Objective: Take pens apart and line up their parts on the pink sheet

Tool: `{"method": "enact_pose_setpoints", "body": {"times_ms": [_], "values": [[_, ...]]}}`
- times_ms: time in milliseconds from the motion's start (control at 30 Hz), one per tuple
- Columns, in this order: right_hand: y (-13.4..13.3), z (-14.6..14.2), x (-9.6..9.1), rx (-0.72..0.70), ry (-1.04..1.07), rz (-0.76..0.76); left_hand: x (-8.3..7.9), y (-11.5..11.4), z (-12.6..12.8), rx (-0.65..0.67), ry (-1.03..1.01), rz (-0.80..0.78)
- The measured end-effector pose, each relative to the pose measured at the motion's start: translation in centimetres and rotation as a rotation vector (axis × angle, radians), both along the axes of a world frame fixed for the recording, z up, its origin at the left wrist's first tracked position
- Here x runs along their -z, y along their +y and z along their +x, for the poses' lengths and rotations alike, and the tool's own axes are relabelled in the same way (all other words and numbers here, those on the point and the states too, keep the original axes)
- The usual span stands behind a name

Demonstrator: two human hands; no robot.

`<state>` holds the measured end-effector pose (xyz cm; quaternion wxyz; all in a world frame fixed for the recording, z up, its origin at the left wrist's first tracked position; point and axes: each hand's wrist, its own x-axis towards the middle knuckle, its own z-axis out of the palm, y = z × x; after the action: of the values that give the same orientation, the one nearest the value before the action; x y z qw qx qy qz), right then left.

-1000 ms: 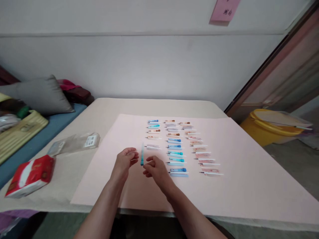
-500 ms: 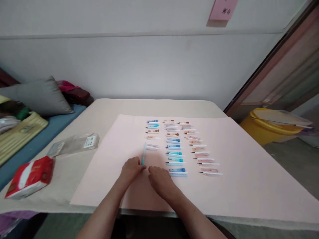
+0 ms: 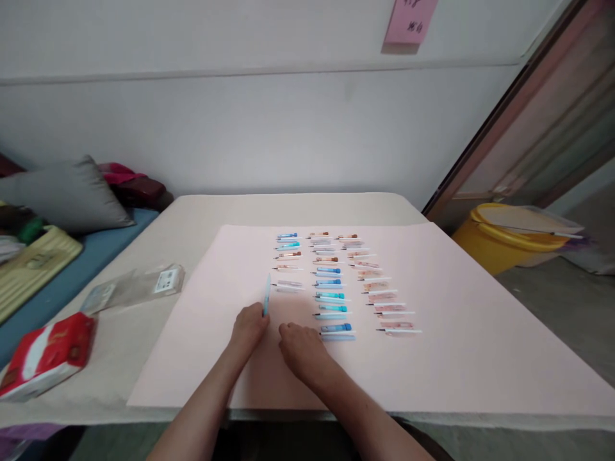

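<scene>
My left hand point(image 3: 250, 326) is closed around the lower end of a slim light-blue pen barrel point(image 3: 267, 294), which points up and away from me. Just to its right, my right hand point(image 3: 302, 349) has its fingers curled together low over the pink sheet; anything between them is too small or hidden to make out. Close by lie disassembled pens in columns: a blue-capped set point(image 3: 336, 328) beside my right hand, a turquoise-capped set point(image 3: 332, 308) behind it, and a clear pen set point(image 3: 288, 283) beyond the barrel. Thin white refills with dark tips lie among them.
A pink sheet point(image 3: 192, 358) covers much of the cloth-covered table. More pen sets with pinkish parts point(image 3: 398, 325) lie to the right. At left are a clear plastic bag point(image 3: 137, 285) and a red tissue pack point(image 3: 48, 352). A yellow bucket point(image 3: 494, 246) stands beyond the right edge.
The gap between my hands has widened slightly, and my left thumb has drawn in against the barrel. The view has turned a little, shifting the scene left.
</scene>
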<state>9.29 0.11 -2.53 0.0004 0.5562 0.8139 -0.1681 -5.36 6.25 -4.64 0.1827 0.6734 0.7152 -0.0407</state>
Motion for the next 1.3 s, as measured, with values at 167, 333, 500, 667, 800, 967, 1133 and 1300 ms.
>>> {"method": "enact_pose_setpoints", "body": {"times_ms": [167,333,500,667,800,967,1133,1300], "values": [[0.1,0.0,-0.3,-0.012,-0.009,-0.021,-1.5,0.9,-3.8,-0.137,0.035,0.047],[0.2,0.1,-0.6,-0.014,-0.030,-0.072,-3.0,1.5,-9.1,-0.368,0.120,0.087],[0.2,0.1,-0.6,-0.028,-0.027,-0.088,-3.4,1.0,-12.2,-0.516,0.145,0.129],[0.1,0.1,-0.6,-0.027,-0.035,-0.064,-3.4,0.6,-13.9,-0.616,0.166,0.165],[0.1,0.2,-0.7,-0.033,-0.033,-0.064,-3.1,0.7,-15.0,-0.648,0.151,0.112],[0.1,0.2,-1.0,-0.039,-0.025,-0.065,-2.9,0.9,-15.4,-0.624,0.132,0.088],[0.1,0.2,-1.1,-0.047,-0.026,-0.072,-3.1,0.8,-15.4,-0.656,0.135,0.137],[0.0,0.5,-1.0,-0.068,-0.022,-0.043,-3.4,0.6,-15.0,-0.673,0.120,0.139]]}}
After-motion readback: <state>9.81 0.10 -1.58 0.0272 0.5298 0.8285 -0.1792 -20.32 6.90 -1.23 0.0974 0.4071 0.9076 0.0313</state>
